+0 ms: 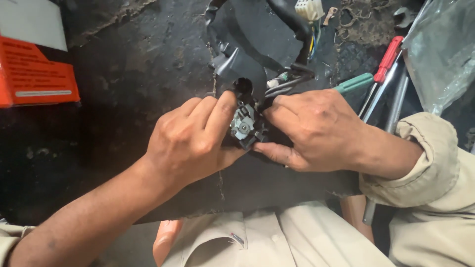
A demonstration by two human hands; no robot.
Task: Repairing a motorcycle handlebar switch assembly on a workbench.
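While both hands meet at centre frame, the small black switch assembly [246, 123] sits pinched between them, just above the middle of the picture. Head view only.

Left hand [190, 141]: comes in from lower left, grip clamped on the assembly's left side, fingers curled over the top, index tip pressing near its round black socket. Thumb is under the part, mostly hidden.

Right hand [316, 129]: comes in from the right, beige sleeve [430, 148] rolled at the wrist. Grip clamped on the assembly's right side, thumb low, fingertips against the body where the wires leave it.

Assembly: black plastic housing with a grey metal insert showing between the fingers. Black wire harness [292, 74] runs up from it to a white connector plug [308, 9] at top centre. A bigger black plastic cover [237, 49] lies right behind it, touching.

Worktop [128, 89] is dark and grimy, covers most of the frame.

Around:
- orange and white box [34, 64], upper left, well apart from the hands
- green-handled tool [355, 82] just above the right hand
- red-handled screwdriver [388, 59] beside it, upper right
- clear plastic bag [440, 54] at the far upper right edge
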